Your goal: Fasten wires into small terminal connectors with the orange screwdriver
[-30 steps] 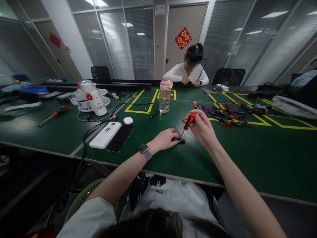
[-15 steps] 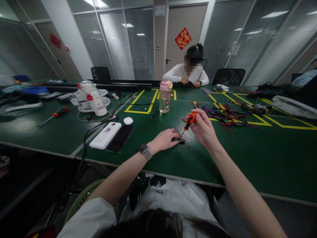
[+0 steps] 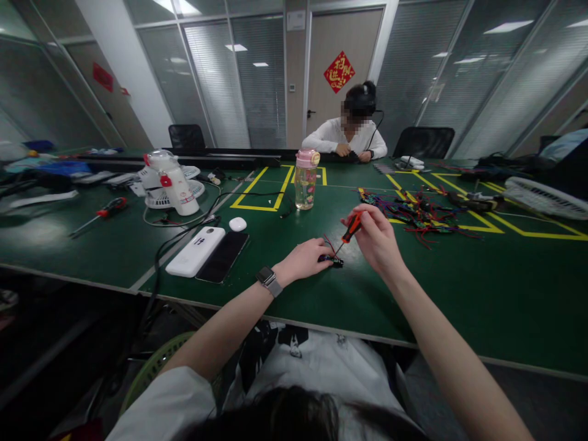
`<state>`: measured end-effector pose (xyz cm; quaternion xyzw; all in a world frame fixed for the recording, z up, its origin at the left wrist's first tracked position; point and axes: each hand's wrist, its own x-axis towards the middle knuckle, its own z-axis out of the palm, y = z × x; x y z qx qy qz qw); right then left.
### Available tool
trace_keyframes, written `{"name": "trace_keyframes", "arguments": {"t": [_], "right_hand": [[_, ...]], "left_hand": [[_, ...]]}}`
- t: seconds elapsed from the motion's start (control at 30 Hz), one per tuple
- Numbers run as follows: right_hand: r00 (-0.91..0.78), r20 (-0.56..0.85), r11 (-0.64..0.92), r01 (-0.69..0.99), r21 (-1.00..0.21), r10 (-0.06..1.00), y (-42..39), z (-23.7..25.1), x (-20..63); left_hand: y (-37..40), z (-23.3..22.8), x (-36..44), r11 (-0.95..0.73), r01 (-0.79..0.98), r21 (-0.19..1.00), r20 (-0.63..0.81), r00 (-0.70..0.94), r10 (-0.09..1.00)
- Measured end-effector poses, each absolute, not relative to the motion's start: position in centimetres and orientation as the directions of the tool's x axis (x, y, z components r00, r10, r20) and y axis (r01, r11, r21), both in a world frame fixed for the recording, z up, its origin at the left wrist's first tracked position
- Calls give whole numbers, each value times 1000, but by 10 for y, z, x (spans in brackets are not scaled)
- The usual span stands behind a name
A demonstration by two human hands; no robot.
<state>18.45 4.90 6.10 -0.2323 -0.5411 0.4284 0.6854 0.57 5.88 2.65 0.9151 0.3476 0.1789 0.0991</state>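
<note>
On the green table in front of me lies a small circuit board (image 3: 337,263) with thin red and dark wires. My left hand (image 3: 307,258) is closed over its left end and pins it to the tabletop. My right hand (image 3: 375,240) grips the orange and black handle of a screwdriver (image 3: 352,228). The tool slants down to the left, and its tip meets the board beside my left fingertips. Exactly what the tip touches is too small to make out.
Right of my hands lies a pile of wired boards (image 3: 416,208). A pink-lidded bottle (image 3: 306,180) stands ahead. To the left are a black phone (image 3: 223,256), a white power bank (image 3: 196,251), a white earbud case (image 3: 237,224) and another screwdriver (image 3: 103,213). A person (image 3: 351,131) sits opposite.
The screwdriver handle has turned a little in my right hand, and those fingers have shifted slightly downward. My left hand and the circuit board stay in place.
</note>
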Motion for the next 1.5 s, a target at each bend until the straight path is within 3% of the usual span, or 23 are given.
{"name": "trace_keyframes", "arguments": {"t": [0.33,0.6,1.5], "right_hand": [[41,530,507,-361,-782,847,46,63,183],[3,534,514,-275,-812,845,47,62,186],[46,534,517,-338,-787,844,48,61,184]], "left_hand": [[59,25,5,-742,597,304,268,694,669],[59,25,5,-743,588,320,272,694,666],[62,23,5,-738,595,319,258,694,672]]}}
